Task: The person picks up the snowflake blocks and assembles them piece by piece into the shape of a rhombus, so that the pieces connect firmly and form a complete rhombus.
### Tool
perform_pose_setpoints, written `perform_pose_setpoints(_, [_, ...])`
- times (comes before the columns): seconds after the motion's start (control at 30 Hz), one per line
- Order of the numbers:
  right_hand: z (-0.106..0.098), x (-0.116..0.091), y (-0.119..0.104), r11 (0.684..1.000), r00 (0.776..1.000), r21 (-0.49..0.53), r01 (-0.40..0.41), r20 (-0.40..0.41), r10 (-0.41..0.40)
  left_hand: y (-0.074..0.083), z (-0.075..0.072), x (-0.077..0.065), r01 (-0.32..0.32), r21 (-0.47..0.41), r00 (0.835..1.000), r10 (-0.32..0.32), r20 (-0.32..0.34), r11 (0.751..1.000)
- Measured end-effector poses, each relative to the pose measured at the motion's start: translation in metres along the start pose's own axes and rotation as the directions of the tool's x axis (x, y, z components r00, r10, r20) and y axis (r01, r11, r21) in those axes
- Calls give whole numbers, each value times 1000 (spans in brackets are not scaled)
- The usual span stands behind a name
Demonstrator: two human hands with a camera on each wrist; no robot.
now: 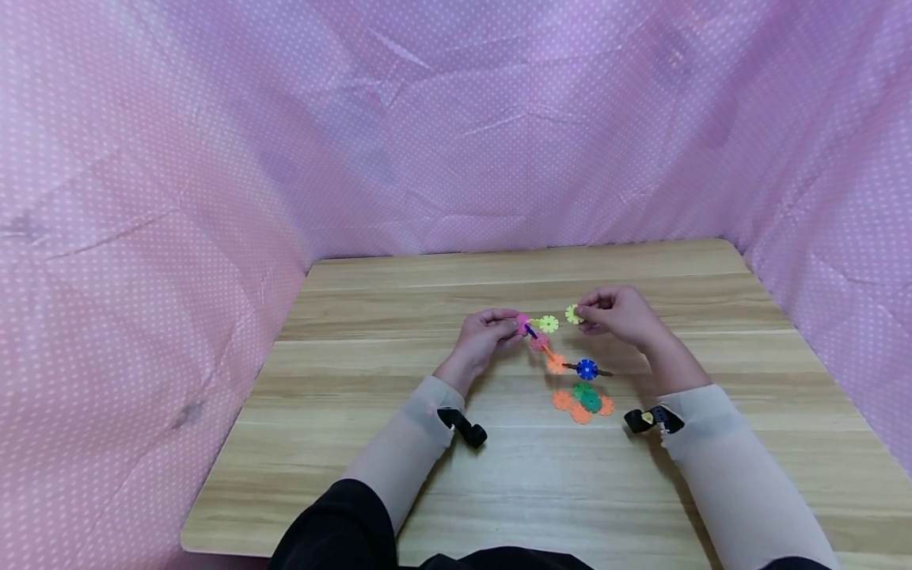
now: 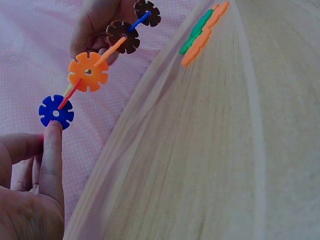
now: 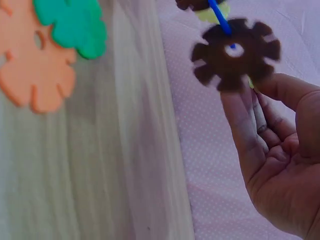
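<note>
Table (image 1: 285, 451): five discs (image 1: 580, 414); left hand (image 1: 479, 342) holds one chain (image 1: 556, 363), right hand (image 1: 623, 318) one disc (image 1: 571, 314).

1. Wooden table (image 1: 399, 305): pale top, grain bands running left to right, rounded corners.
2. Pink cloth (image 1: 499, 158) with white dots: beyond the table's far edge and along its left and right sides, creased in places.

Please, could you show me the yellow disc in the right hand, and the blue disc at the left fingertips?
Yellow disc (image 1: 571, 314), head view: uncovered part of its face.
Blue disc (image 2: 48, 113), left wrist view: its face, beside the centre hole.
</note>
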State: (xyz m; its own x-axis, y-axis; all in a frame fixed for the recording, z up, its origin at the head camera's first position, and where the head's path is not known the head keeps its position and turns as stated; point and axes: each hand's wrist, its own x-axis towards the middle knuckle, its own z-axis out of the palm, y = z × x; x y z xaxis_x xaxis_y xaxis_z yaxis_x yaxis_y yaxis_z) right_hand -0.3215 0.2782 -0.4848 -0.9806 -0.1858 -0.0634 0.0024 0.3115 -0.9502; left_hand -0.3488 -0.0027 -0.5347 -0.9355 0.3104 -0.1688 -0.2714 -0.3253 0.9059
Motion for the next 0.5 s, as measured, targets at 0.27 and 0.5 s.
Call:
perform_pose_setpoints(0.27, [8,0,-1,1000,999,-20,5,47,-4,2,1,-1,-12,-8,1000,12,-11,1000])
perform_pose_setpoints(0.5, [13,-1,-3,998,997,-30,59,44,-58,3,0,-1,-14,-16,999,14,-33,1000])
